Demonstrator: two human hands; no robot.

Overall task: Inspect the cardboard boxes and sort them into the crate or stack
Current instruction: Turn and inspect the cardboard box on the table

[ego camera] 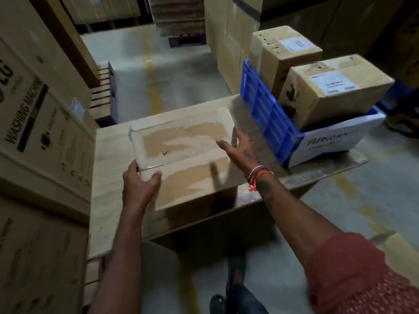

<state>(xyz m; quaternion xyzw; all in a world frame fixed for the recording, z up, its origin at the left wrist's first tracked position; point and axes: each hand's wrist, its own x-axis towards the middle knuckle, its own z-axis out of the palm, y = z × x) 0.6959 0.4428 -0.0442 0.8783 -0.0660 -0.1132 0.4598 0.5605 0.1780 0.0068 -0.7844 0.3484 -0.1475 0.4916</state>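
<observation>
Box in hand: a taped cardboard box lies flat on the wooden counter, its top patched with torn tape and bare brown strips, a small tick mark near the middle.
Left hand: grip closed over the box's near left corner, thumb on top, fingers wrapped down the side.
Right hand: grip released, fingers stretched out straight at the box's right edge; from here it looks to be touching the edge, though the blur makes that hard to swear to.
Crate: blue plastic, standing on the right end of the counter, just beside the box; a white sheet on its near wall carries handwriting starting "ABNOR".
Crate contents: two cardboard boxes, the nearer box tilted and poking well above the rim, the farther box behind it; each bears a white label on top.
Left side: a tall washing machine carton stands against the counter.
</observation>
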